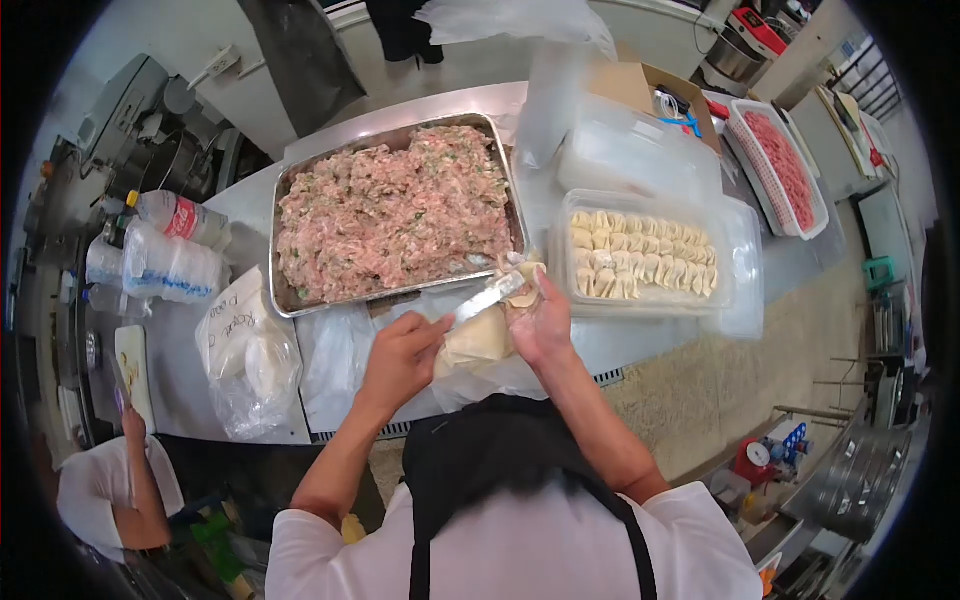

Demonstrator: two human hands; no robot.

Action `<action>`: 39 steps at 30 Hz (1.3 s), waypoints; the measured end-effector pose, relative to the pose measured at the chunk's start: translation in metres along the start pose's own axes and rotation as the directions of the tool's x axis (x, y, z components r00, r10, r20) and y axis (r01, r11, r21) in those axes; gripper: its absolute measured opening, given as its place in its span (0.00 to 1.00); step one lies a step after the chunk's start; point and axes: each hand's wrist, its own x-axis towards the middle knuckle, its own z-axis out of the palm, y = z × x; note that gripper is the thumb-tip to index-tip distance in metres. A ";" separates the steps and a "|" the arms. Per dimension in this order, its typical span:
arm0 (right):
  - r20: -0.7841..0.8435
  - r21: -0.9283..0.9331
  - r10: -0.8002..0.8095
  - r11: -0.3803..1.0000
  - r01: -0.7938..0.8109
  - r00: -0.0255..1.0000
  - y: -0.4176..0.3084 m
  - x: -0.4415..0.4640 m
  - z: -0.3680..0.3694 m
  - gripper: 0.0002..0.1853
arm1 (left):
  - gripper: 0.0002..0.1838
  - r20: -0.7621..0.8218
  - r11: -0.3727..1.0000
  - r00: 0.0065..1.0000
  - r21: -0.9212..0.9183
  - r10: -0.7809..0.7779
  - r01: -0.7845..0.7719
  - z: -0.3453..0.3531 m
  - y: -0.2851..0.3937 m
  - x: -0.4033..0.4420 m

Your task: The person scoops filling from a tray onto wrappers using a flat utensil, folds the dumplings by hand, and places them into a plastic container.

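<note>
My left hand (408,352) is closed round the handle end of a flat metal spatula (488,298), whose blade reaches across to the right. In my right hand (541,322) lies a round dough wrapper (522,290), and the blade's tip touches it. Just beyond is a large metal tray (284,308) full of ground meat mixture (395,215). A stack of wrappers (474,342) rests on plastic between my hands. Rows of folded dumplings (645,255) fill a clear plastic container (650,305) on the right.
Bottles (180,220) and a bag of dough (250,350) are at the left. A white basket (812,222) of ground meat, a cardboard box (690,100) and plastic lids (640,150) stand at the back right. Another person (120,490) works at lower left.
</note>
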 end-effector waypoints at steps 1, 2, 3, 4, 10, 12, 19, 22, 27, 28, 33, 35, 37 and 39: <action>0.200 -0.045 0.011 0.999 -0.003 0.980 0.001 0.003 -0.007 0.24 | 0.18 -0.011 1.000 1.000 0.003 -0.005 0.005 0.006 -0.010 -0.003; 0.392 -0.087 0.028 0.996 0.007 0.920 -0.001 0.007 -0.012 0.26 | 0.19 0.031 0.999 0.999 -0.041 -0.020 0.021 0.014 -0.024 -0.005; 0.400 -0.087 0.023 0.996 0.014 0.916 -0.007 0.005 -0.007 0.26 | 0.20 0.079 0.996 0.997 -0.086 -0.024 0.031 0.012 -0.023 0.004; 0.448 -0.094 0.069 0.995 -0.030 0.892 -0.014 -0.002 -0.004 0.30 | 0.20 0.085 0.996 0.996 -0.090 -0.015 0.023 0.005 -0.021 0.005; 0.442 -0.770 -0.113 0.461 0.441 0.890 -0.003 -0.012 -0.021 0.37 | 0.19 0.172 0.973 0.971 -0.131 -0.168 0.192 -0.033 0.011 0.000; 0.565 -0.824 -0.222 -0.103 0.557 0.795 -0.007 -0.024 -0.004 0.20 | 0.19 0.229 0.976 0.967 -0.159 -0.112 0.150 -0.029 0.010 -0.003; 0.520 -0.852 -0.229 -0.064 0.520 0.823 -0.067 -0.039 -0.027 0.10 | 0.22 0.228 0.961 0.955 -0.153 -0.192 0.230 -0.085 0.011 0.003; 0.197 -0.842 -0.586 0.310 0.442 0.786 -0.118 -0.057 -0.039 0.17 | 0.25 0.208 0.845 0.883 -0.263 -0.421 0.465 -0.107 0.006 -0.013; 0.332 -0.324 -0.615 0.638 0.698 0.716 -0.200 -0.085 -0.036 0.17 | 0.22 -0.107 0.555 0.774 -0.758 -0.624 0.343 -0.074 0.005 -0.034; 0.342 -0.322 -0.595 0.653 0.685 0.727 -0.204 -0.084 -0.034 0.17 | 0.22 -0.127 0.558 0.761 -0.756 -0.636 0.342 -0.056 -0.009 -0.036; 0.314 -0.059 -0.525 0.821 0.568 0.791 -0.208 -0.077 -0.019 0.15 | 0.08 -0.435 0.923 0.827 -0.026 -0.356 0.384 0.028 -0.126 -0.077; 0.216 -0.015 -0.486 0.866 0.500 0.847 -0.201 -0.078 -0.007 0.14 | 0.08 -0.362 0.825 0.755 -0.386 -0.547 0.412 0.022 -0.116 -0.080; 0.305 0.105 -0.380 0.925 0.365 0.873 -0.196 -0.078 0.001 0.14 | 0.08 -0.218 0.596 0.671 -0.694 -0.709 0.403 -0.004 -0.074 -0.072; 0.314 0.139 -0.342 0.939 0.314 0.886 -0.197 -0.072 0.001 0.15 | 0.09 -0.262 0.506 0.621 -0.824 -0.738 0.255 -0.030 -0.051 -0.054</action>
